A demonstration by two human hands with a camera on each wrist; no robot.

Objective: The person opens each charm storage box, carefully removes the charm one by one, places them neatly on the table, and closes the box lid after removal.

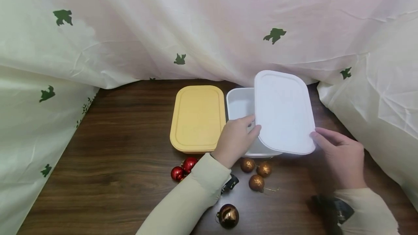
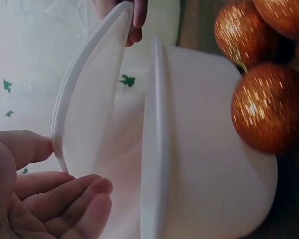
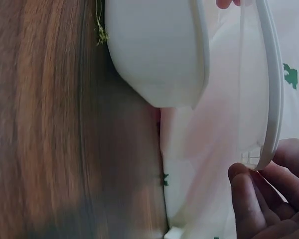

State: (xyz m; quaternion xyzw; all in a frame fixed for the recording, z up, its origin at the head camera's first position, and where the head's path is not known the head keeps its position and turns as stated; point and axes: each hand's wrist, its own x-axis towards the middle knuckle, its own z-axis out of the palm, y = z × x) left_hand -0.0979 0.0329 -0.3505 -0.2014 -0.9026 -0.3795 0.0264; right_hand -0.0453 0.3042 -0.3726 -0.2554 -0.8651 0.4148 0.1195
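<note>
A white lid (image 1: 284, 111) is held up over the white box (image 1: 240, 100), shifted to its right, so the left part of the box lies uncovered. My left hand (image 1: 234, 139) pinches the lid's left edge between thumb and fingers, as the left wrist view shows too. At the lid's near right corner, my right hand (image 1: 343, 157) pinches the rim, with its thumb (image 3: 246, 194) below the edge. A gap separates the lid from the box rim (image 2: 159, 139) in both wrist views. Much of the box's inside is hidden under the lid.
Left of the white box stands a box with a yellow lid (image 1: 199, 117). Copper glitter baubles (image 1: 256, 183) lie in front of the white box. Red baubles (image 1: 190, 164) sit partly behind my left sleeve, and a shiny brown bauble (image 1: 228, 216) lies nearer. A curtain (image 1: 209, 28) encloses the table.
</note>
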